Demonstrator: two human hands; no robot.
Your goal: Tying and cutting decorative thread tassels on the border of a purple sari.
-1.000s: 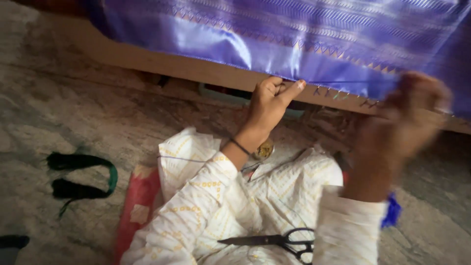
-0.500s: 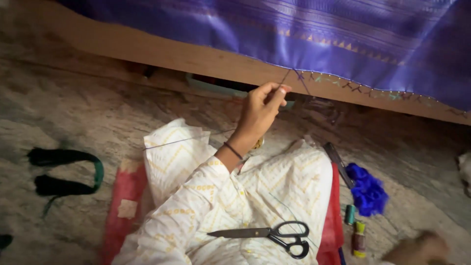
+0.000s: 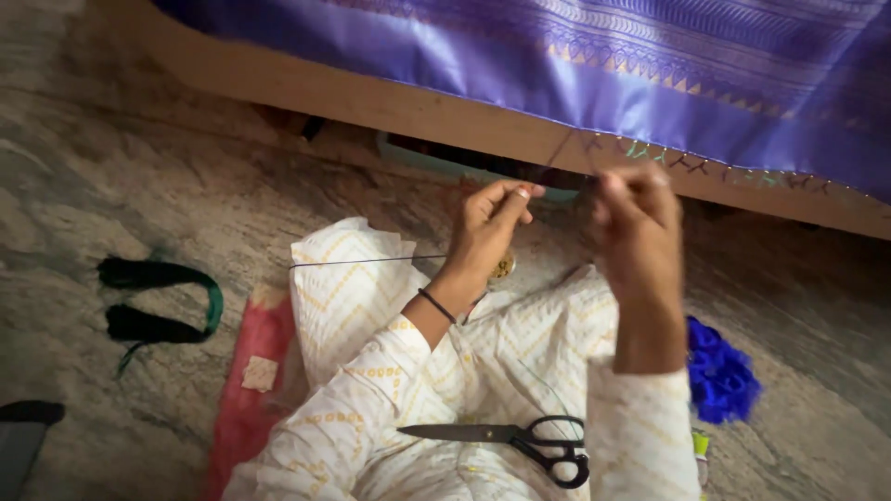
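A shiny purple fabric (image 3: 650, 65) with a patterned woven border hangs over a wooden edge (image 3: 427, 107) at the top. Its lower hem carries a row of small coloured stitches (image 3: 705, 165). My left hand (image 3: 490, 221) is raised just below the hem, fingers pinched on a thin dark thread (image 3: 371, 261) that runs off to the left. My right hand (image 3: 636, 223) is beside it, blurred, fingers pinched close to the hem; what they pinch is too small to see. Black-handled scissors (image 3: 520, 438) lie on my lap, on white clothing with yellow patterning.
A bundle of dark green thread (image 3: 153, 301) lies on the mottled stone floor at the left. A bright blue tuft of thread (image 3: 719, 371) sits at the right, with a spool (image 3: 700, 447) below it. A red cloth (image 3: 251, 380) lies under my leg. A small brass object (image 3: 504, 267) rests near my wrist.
My right hand swung away down to the lower right, then came back up beside the left hand at the hem. The left hand stayed at the hem holding the thread.
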